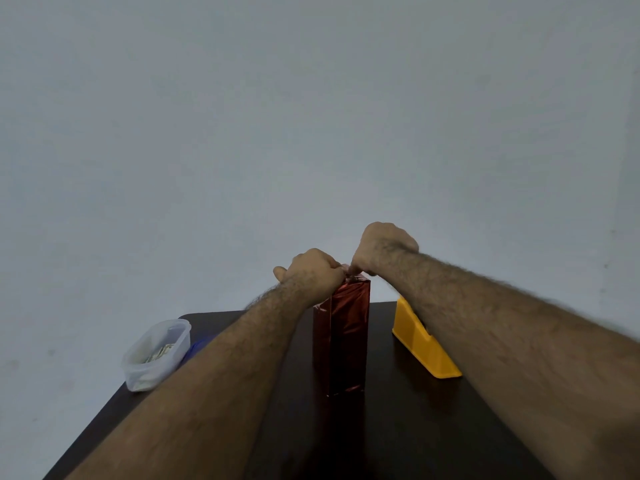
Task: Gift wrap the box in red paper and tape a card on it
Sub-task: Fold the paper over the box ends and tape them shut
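Observation:
A tall box wrapped in shiny red paper stands upright on the dark table, near its middle. Both hands meet at the box's top end. My left hand curls over the top left edge with its fingers pressed on the paper there. My right hand comes from the right and pinches the paper fold at the top with thumb and fingertips. The top face of the box is hidden behind the hands. No card shows in the head view.
A yellow tape dispenser sits right of the box, partly under my right forearm. A clear plastic tub holding paper slips stands at the table's left edge, with something blue beside it. A plain grey wall fills the background.

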`<state>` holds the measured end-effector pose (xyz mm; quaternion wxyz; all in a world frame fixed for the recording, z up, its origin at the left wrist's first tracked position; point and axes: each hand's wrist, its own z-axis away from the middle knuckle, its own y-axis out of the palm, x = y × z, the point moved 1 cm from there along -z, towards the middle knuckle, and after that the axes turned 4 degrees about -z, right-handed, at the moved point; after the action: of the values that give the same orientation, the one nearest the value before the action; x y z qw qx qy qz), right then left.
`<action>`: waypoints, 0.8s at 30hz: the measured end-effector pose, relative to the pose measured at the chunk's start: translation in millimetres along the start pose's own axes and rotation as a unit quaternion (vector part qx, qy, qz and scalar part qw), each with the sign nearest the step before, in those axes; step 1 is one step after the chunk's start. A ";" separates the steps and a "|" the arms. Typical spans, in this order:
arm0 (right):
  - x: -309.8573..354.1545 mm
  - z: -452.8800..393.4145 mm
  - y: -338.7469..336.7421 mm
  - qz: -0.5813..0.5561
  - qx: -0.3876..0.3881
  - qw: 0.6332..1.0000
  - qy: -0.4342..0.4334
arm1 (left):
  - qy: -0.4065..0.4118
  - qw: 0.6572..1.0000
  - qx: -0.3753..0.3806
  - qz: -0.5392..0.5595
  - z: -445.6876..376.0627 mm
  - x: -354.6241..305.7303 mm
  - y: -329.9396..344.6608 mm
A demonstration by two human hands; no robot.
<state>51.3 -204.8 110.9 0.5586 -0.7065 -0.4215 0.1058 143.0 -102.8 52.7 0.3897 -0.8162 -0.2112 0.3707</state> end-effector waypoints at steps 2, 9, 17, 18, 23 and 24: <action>-7.8 -4.7 -3.7 0.011 0.060 0.998 0.009 | 0.000 1.000 0.000 0.001 -1.0 3.5 -1.6; -42.2 -3.8 29.4 -0.224 0.185 0.954 0.079 | -0.005 1.000 -0.001 0.022 2.3 -0.3 0.5; -45.5 -4.1 42.7 -0.415 0.180 0.891 0.047 | -0.010 1.000 -0.001 0.014 1.7 -0.9 0.0; -44.3 -3.7 44.6 -0.404 0.181 0.896 0.041 | -0.010 1.000 0.000 0.016 1.2 0.1 0.2; -43.4 -1.4 53.7 -0.395 0.182 0.898 0.061 | -0.010 1.000 0.000 0.020 0.1 3.9 -1.0; -43.1 -1.9 53.4 -0.394 0.177 0.900 0.059 | -0.011 1.000 0.001 0.023 0.3 3.7 -1.2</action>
<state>51.1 -238.0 50.8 0.6941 -0.3771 -0.6062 -0.0924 145.0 -99.5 51.9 0.3797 -0.8163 -0.1962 0.3886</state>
